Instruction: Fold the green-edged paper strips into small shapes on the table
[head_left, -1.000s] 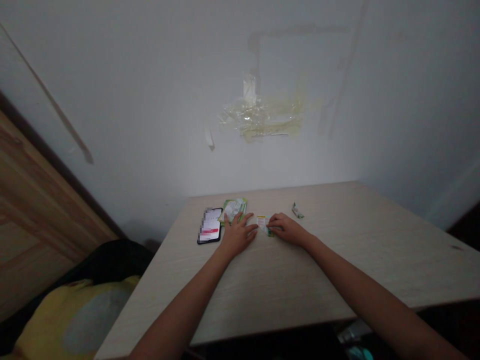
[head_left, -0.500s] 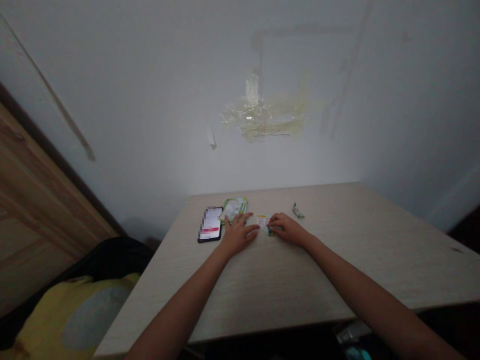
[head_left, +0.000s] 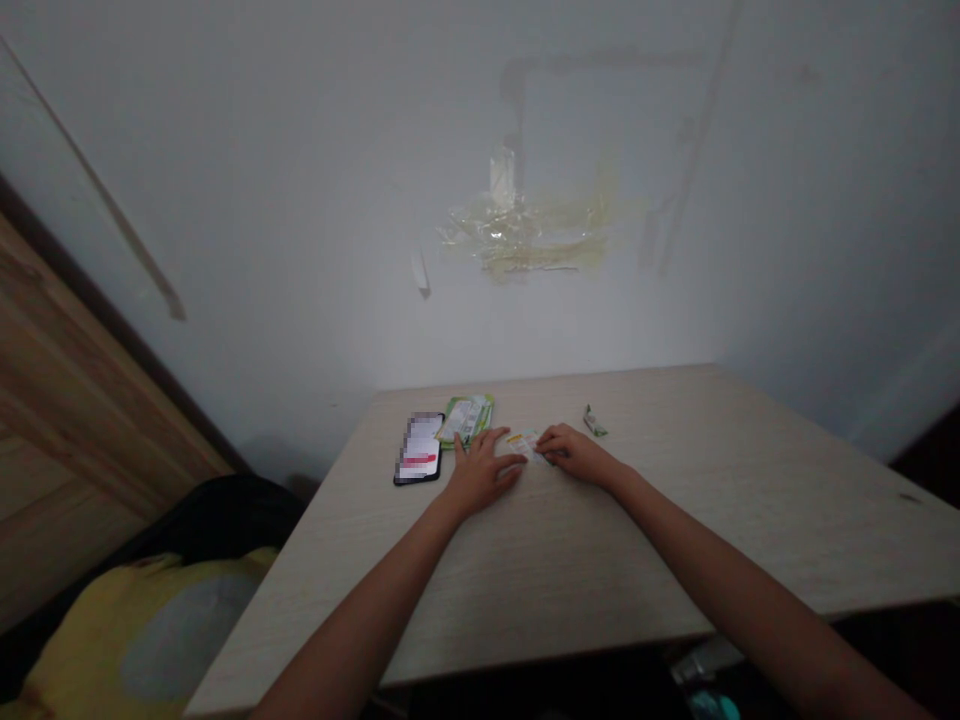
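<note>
A small flat printed piece (head_left: 523, 444), whitish with a yellow strip, lies on the table between my hands; whether it is a paper or a sachet I cannot tell. My right hand (head_left: 576, 454) pinches its right end with fingertips together. My left hand (head_left: 484, 474) rests with fingers spread, its thumb at the piece's near left edge. Just beyond the left fingers sits a green and white packet (head_left: 466, 415), partly covered by them. Left of that packet is a phone (head_left: 420, 450) with its screen lit.
A crumpled green and white wrapper scrap (head_left: 595, 420) lies beyond my right hand. The pale wooden table (head_left: 675, 500) meets a wall (head_left: 300, 200) with old tape on it. Left of the table are a yellow plush item (head_left: 82, 630) and a wooden panel (head_left: 67, 380).
The printed piece has turned and lies more slanted, and the blue-green part by my right fingers no longer shows. My left hand has shifted slightly to the right.
</note>
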